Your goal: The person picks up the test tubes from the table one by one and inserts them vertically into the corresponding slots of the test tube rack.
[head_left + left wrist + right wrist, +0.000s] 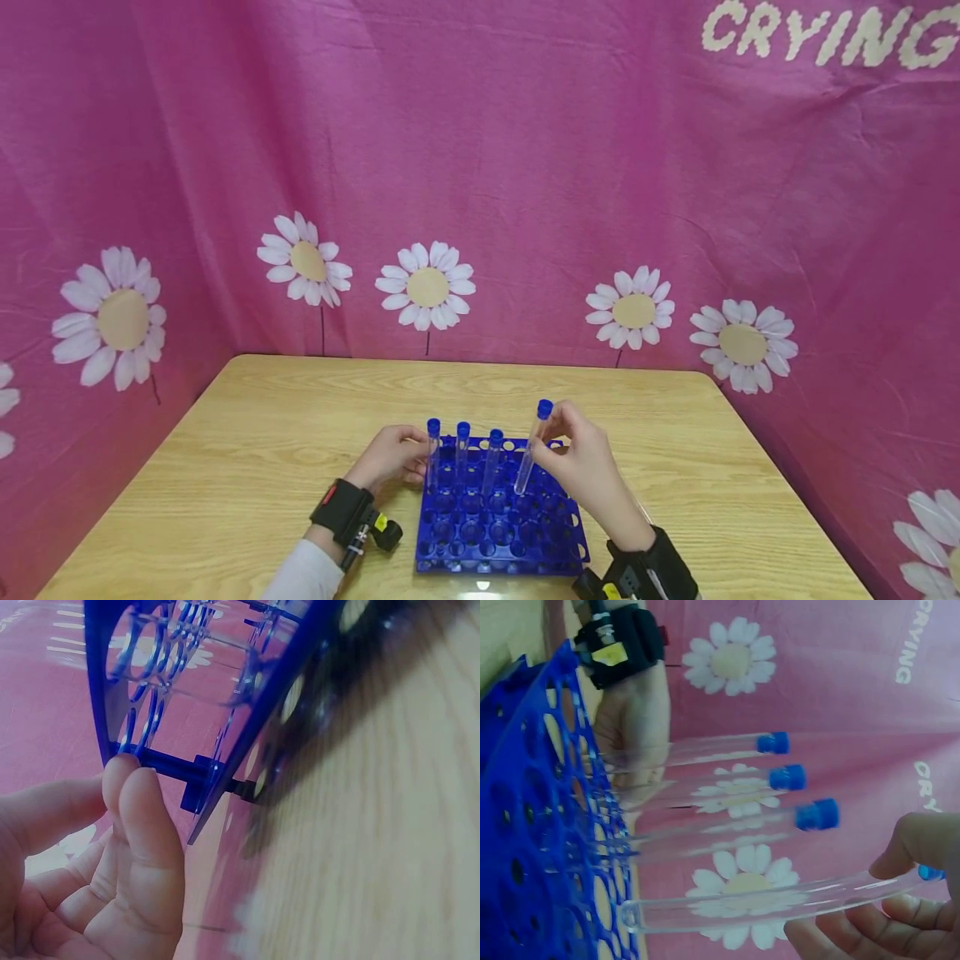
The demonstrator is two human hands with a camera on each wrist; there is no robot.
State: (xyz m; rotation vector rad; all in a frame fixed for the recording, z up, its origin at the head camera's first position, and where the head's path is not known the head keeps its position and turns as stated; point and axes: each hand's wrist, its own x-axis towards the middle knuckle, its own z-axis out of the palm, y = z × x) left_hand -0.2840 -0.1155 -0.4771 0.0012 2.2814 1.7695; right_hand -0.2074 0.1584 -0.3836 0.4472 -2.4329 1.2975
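Note:
A blue test tube rack (480,533) stands on the table. Three clear test tubes with blue caps, among them this test tube (462,454), are upright in its back part. My right hand (588,462) pinches another capped test tube (742,909) near its top between thumb and fingers. That tube leans a little, and its rounded bottom is just off the rack's top plate in the right wrist view. My left hand (393,454) holds the rack's back left corner, with thumb and fingertips (142,795) pinched at its edge.
The wooden table (300,408) reaches back to a pink curtain (510,167) printed with daisies, which also hangs at both sides. Each wrist wears a black strap with a small camera, such as the left wrist camera (386,533).

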